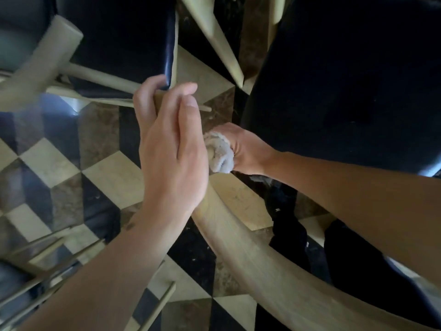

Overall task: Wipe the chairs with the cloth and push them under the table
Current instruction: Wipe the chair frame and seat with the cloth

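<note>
You're mid-wipe, not near the end. Your right hand [248, 151] is curled tight round a bunched pale grey terry cloth [219, 156], and that cloth sits at the upper end of the curved pale wooden backrest rail [257, 266] of the chair nearest you, right where the rail runs under your other hand. Your left hand [171, 149] wraps its fingers round the same rail's top end, thumb on the near side, so it looks like it steadies the chair while the cloth works. My read: wiping of this chair's frame is under way; how much of it is already clean can't be told, no wet streak or dust line shows on the wood. The dark navy padded seat of this chair [346, 80] fills the upper right; no sign on it either way. A second chair with a dark glossy seat cushion and pale round wooden legs [114, 39] lies close at upper left, blurred; a third set of thin pale wooden spindles [59, 271] shows at lower left. No table edge in view, so whether any chair is pushed under can't be told; the pushing seems all left to do. Patterned cube-tile floor in cream, brown and black [59, 168] underneath. No brand, label or readable writing anywhere.
</note>
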Tool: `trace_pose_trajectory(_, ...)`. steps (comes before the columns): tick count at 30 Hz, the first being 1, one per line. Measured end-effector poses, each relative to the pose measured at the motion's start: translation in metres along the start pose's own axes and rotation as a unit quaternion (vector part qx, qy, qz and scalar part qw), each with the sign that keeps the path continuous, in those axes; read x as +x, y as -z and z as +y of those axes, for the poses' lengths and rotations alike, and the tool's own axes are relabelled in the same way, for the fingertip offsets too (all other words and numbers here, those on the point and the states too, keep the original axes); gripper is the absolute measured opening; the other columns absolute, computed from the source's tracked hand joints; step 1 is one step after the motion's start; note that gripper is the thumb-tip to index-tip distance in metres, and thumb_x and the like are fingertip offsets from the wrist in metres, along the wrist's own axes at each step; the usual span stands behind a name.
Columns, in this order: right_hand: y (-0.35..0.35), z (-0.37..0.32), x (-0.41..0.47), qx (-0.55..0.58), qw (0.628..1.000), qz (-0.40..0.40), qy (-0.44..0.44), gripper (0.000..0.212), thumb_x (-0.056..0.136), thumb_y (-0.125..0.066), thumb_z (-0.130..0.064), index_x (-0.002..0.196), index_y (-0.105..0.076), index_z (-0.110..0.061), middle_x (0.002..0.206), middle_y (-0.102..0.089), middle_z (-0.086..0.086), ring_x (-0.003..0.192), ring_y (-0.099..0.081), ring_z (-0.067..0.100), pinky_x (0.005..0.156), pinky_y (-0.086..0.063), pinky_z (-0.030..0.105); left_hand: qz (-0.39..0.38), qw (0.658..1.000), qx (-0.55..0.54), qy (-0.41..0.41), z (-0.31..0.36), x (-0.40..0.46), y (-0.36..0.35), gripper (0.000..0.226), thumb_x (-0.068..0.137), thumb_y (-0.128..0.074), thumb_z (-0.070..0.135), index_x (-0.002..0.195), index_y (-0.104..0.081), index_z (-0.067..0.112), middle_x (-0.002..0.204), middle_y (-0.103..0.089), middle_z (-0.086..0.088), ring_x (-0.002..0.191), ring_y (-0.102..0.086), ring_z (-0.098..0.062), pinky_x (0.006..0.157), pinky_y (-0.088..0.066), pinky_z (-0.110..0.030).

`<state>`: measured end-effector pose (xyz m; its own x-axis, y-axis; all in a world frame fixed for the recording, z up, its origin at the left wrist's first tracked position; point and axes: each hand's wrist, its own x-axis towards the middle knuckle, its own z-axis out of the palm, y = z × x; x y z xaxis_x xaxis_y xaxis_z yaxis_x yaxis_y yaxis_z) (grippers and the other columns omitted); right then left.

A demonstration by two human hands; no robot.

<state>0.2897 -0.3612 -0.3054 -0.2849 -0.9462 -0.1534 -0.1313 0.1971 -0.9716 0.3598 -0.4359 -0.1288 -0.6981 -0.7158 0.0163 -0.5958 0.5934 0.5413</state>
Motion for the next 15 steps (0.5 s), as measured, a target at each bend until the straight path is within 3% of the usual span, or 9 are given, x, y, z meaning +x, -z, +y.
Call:
trace_pose_trajectory(2,0.002,0.021,0.004,-0.028,0.998,-0.011,-0.047,0.059,0.077,-0.084,-0.014,0.129,-0.059,-0.028,0.12,-0.051,-0.017,0.105,-0.045,-0.008,0.089,-0.037,0.0,0.016,1.0,-0.008,-0.007,0.0,0.0,0.001,0.034,0.106,-0.037,0.024,0.12,-0.068,0.018,0.134,-0.04,0.006,0.112,-0.042,0.021,0.094,-0.034,-0.003)
trace_pose_trajectory(3,-0.007,0.039,0.01,-0.037,0.996,-0.023,-0.074,0.062,0.078,-0.083,-0.015,0.132,-0.056,-0.032,0.124,-0.049,-0.017,0.105,-0.045,-0.008,0.087,-0.037,0.001,0.005,1.0,-0.012,0.008,-0.009,0.0,-0.003,0.034,0.106,-0.038,0.026,0.12,-0.067,0.02,0.135,-0.04,0.009,0.112,-0.045,0.017,0.095,-0.039,-0.01)
trace_pose_trajectory(8,-0.026,0.064,0.017,-0.053,0.991,-0.038,-0.118,0.058,0.077,-0.078,-0.023,0.127,-0.053,-0.038,0.128,-0.052,-0.01,0.101,-0.053,0.007,0.086,-0.049,0.028,-0.019,0.999,-0.023,0.034,-0.015,-0.002,-0.001,0.033,0.105,-0.04,0.024,0.122,-0.067,0.019,0.137,-0.038,0.012,0.117,-0.045,0.014,0.098,-0.046,-0.023)
trace_pose_trajectory(11,-0.027,0.058,0.018,-0.077,0.991,-0.023,-0.107,0.041,0.081,-0.074,-0.022,0.119,-0.059,-0.025,0.118,-0.059,-0.002,0.097,-0.055,0.01,0.087,-0.053,0.035,-0.027,0.998,-0.02,0.054,-0.013,0.001,-0.007,0.034,0.105,-0.037,0.026,0.124,-0.065,0.02,0.142,-0.039,0.007,0.118,-0.044,0.011,0.098,-0.041,-0.016)
trace_pose_trajectory(15,-0.027,0.003,0.009,-0.049,0.998,0.017,-0.021,0.027,0.083,-0.071,-0.022,0.107,-0.06,-0.021,0.1,-0.058,-0.01,0.09,-0.049,0.004,0.083,-0.047,0.026,-0.042,0.998,0.021,0.045,-0.007,0.0,-0.006,0.039,0.105,-0.034,0.029,0.128,-0.063,0.014,0.145,-0.041,0.0,0.114,-0.036,0.026,0.089,-0.027,0.004)
